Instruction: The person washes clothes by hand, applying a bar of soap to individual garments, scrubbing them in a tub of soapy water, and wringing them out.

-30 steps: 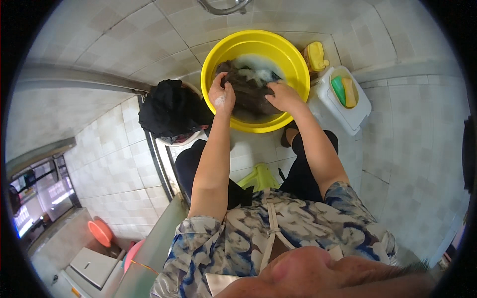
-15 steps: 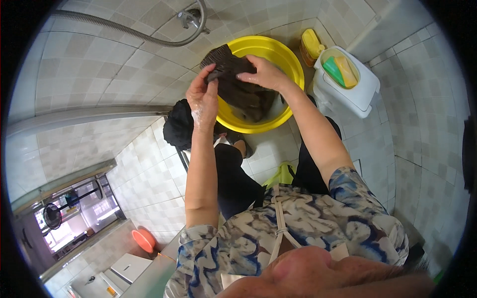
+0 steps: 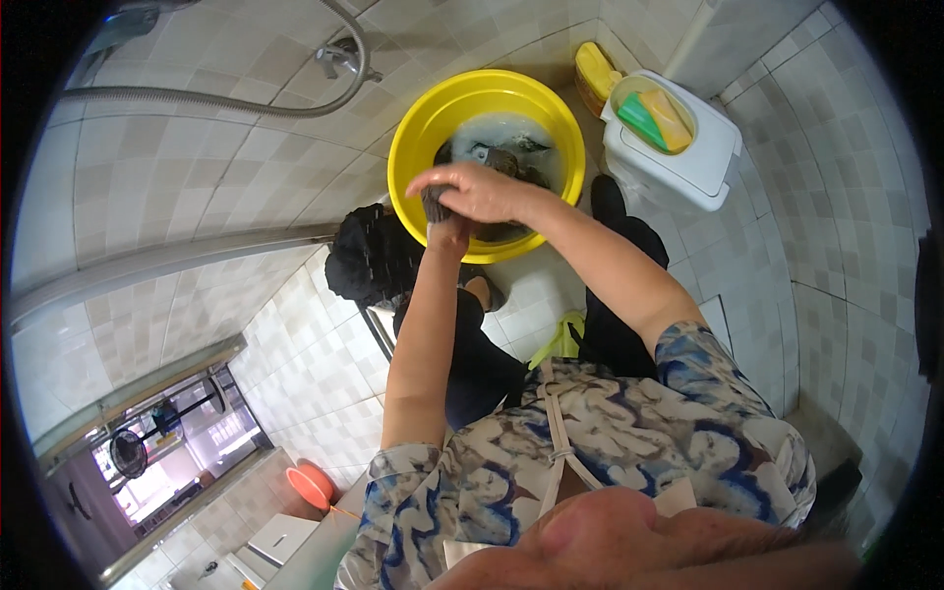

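Note:
A large yellow basin of cloudy water stands before me, with dark wet clothes in it. Over its near left rim, my right hand lies across my left hand, fingers pointing left. Between them is a bunched part of a brown ribbed garment, gripped by both. My right hand covers most of my left fingers. How much of the garment hangs into the water is hidden beneath my hands.
Right of the basin stand a white bin with green and yellow packets on top and a yellow-capped bottle. A black cloth heap lies at left. A metal shower hose runs along the tiled wall.
Both hands have come nearer to me and together, my right hand crossing over my left. The brown garment, earlier spread between them above the basin, is now bunched and mostly hidden.

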The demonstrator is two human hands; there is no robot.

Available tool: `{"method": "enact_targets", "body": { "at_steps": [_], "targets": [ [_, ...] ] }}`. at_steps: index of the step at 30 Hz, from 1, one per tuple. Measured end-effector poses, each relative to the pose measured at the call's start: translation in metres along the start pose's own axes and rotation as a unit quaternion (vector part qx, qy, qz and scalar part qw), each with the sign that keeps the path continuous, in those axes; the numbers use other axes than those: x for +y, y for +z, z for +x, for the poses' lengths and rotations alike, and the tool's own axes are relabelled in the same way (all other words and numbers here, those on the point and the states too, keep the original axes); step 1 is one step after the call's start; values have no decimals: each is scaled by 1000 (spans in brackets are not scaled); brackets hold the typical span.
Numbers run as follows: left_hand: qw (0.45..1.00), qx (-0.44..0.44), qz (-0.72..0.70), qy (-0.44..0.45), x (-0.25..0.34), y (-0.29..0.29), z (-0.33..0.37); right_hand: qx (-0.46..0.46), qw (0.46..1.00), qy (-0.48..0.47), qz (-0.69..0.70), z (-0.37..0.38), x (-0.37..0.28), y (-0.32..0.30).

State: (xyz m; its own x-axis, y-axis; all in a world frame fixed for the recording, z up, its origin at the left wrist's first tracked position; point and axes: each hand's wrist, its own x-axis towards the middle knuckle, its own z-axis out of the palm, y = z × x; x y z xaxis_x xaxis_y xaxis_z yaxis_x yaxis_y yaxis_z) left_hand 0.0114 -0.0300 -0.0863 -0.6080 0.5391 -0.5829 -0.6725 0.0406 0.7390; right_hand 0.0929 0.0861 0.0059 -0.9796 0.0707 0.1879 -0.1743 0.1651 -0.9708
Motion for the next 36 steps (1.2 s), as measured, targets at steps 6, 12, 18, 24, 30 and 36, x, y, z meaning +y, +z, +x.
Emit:
{"method": "enact_targets", "body": {
  "at_steps": [6, 12, 18, 24, 30, 36],
  "targets": [
    [981, -137, -130, 41, 19, 34, -22, 43, 969, -73, -232, -27, -5, 44],
    [930, -273, -218, 115, 58, 54, -38, 34, 973, -95, -209, -25, -29, 31],
    [920, -252, -271, 131, 66, 43, -21, 311, 918, 24, -245, -4, -16, 9],
    [989, -100, 8, 112, 44, 79, -23, 353, 881, 204, -241, 5, 57, 10],
    [986, -20, 90, 138, 44, 64, -13, 363, 899, 228, 88, 7, 56, -22],
    [993, 27, -110, -28, 25, 41, -4, 17, 951, 107, -291, -4, -17, 18]
  ]
}}
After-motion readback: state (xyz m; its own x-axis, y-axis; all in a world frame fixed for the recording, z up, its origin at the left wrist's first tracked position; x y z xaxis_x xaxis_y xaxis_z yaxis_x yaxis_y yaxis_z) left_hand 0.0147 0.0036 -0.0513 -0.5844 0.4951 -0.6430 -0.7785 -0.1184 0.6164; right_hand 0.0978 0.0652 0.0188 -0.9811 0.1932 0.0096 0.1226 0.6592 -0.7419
